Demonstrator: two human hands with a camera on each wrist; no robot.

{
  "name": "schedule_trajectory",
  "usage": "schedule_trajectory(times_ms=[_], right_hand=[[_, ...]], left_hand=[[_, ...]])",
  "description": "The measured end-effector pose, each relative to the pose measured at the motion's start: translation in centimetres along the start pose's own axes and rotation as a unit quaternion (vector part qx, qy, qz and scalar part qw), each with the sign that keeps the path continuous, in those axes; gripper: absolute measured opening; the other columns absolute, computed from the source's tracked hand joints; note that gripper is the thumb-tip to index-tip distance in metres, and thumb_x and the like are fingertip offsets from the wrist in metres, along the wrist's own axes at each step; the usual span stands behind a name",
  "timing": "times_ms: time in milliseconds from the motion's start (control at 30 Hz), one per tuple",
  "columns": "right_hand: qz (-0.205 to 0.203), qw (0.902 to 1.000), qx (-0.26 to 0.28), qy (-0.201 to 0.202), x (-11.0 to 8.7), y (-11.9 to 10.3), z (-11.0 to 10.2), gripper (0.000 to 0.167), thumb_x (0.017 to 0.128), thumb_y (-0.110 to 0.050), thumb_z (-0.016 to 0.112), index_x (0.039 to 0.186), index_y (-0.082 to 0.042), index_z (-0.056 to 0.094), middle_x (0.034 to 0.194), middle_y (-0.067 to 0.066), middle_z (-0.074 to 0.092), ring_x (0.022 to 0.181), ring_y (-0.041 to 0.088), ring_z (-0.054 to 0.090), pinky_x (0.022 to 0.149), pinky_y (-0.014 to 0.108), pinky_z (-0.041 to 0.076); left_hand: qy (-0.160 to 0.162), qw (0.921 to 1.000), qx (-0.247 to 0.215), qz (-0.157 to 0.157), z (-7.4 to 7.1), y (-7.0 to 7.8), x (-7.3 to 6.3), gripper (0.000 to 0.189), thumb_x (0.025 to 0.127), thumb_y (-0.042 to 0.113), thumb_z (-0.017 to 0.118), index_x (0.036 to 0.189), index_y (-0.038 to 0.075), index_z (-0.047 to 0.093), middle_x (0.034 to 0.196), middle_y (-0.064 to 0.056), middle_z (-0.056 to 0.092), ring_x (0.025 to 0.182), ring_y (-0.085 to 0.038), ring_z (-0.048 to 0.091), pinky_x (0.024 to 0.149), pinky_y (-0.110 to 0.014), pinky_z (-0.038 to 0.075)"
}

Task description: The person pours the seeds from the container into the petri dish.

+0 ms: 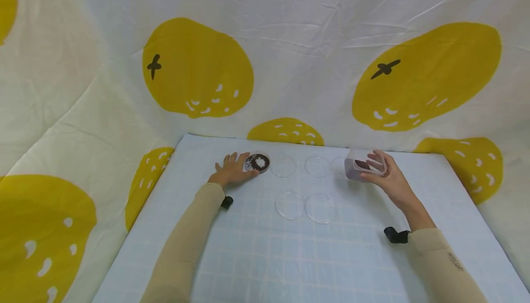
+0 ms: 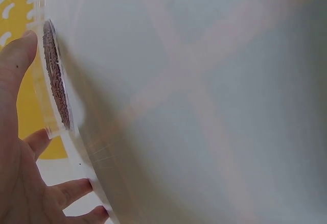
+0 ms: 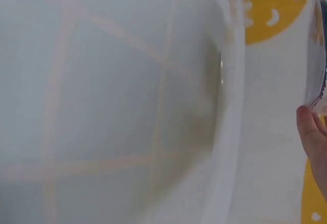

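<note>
My left hand (image 1: 233, 169) holds a round clear petri dish (image 1: 256, 162) at the table's far left, thumb and a finger at its sides. Dark brown grains with a white patch in the middle show in the dish. The left wrist view shows this dish (image 2: 57, 76) edge-on between thumb and finger. Over the far right of the table my right hand (image 1: 389, 176) grips a clear plastic tub (image 1: 354, 169), tilted, with dark grains inside. Only part of this tub (image 3: 316, 55) and a few fingers (image 3: 308, 124) appear in the right wrist view.
Several clear round dishes lie on the light blue table (image 1: 265, 257): one (image 1: 283, 176) beside the filled dish, another (image 1: 317, 177) further right, and two in front, a left one (image 1: 290, 219) and a right one (image 1: 320, 223). A white cloth with yellow fruit (image 1: 198, 68) hangs behind.
</note>
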State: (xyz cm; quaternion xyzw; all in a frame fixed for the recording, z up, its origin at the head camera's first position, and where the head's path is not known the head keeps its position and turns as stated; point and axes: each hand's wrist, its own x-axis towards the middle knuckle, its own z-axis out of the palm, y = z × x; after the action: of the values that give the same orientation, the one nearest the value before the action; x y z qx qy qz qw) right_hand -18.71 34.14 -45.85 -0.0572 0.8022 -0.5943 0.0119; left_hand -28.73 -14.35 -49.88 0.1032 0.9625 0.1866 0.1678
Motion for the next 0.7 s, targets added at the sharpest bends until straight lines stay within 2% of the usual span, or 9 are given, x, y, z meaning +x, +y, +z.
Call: schedule_trajectory(times_ms=[167,367,533,700], right_hand=[[0.008,1.0000,-0.001,-0.003,-1.0,0.9,-1.7,0.090,0.091,-0.010,0.075,0.159,-0.020,0.016,0.159,0.019,0.025,0.144,0.040,0.027,0.089,0.011,0.045],[0.020,0.9987,-0.046,-0.003,-2.5,2.1,-3.3,0.090,0.092,-0.016,0.075,0.160,-0.023,0.015,0.160,0.017,0.027,0.142,0.035,0.032,0.089,0.010,0.045],[0.032,0.9976,-0.061,-0.002,-3.7,3.0,-4.4,0.091,0.092,-0.018,0.075,0.160,-0.027,0.015,0.160,0.015,0.026,0.143,0.032,0.032,0.088,0.010,0.045],[0.035,0.9985,-0.041,-0.003,-4.5,3.9,-5.2,0.090,0.092,-0.011,0.074,0.159,-0.023,0.016,0.158,0.016,0.027,0.142,0.027,0.034,0.089,0.011,0.046]], left_hand=[[0.000,1.0000,-0.001,0.002,0.0,0.0,0.0,0.096,0.086,0.078,0.050,0.161,0.029,0.018,0.164,-0.023,0.010,0.148,-0.047,0.003,0.106,-0.078,0.002],[-0.001,1.0000,-0.001,0.001,0.0,0.0,0.1,0.096,0.086,0.078,0.051,0.161,0.029,0.017,0.164,-0.023,0.010,0.148,-0.047,0.003,0.106,-0.078,0.002],[0.002,1.0000,0.005,0.002,0.1,-0.2,0.4,0.097,0.086,0.080,0.049,0.161,0.030,0.016,0.164,-0.023,0.010,0.148,-0.047,0.003,0.106,-0.078,0.002],[0.000,1.0000,0.006,0.002,0.2,-0.4,0.3,0.096,0.086,0.080,0.049,0.161,0.029,0.017,0.164,-0.023,0.010,0.148,-0.047,0.004,0.105,-0.078,0.002]])
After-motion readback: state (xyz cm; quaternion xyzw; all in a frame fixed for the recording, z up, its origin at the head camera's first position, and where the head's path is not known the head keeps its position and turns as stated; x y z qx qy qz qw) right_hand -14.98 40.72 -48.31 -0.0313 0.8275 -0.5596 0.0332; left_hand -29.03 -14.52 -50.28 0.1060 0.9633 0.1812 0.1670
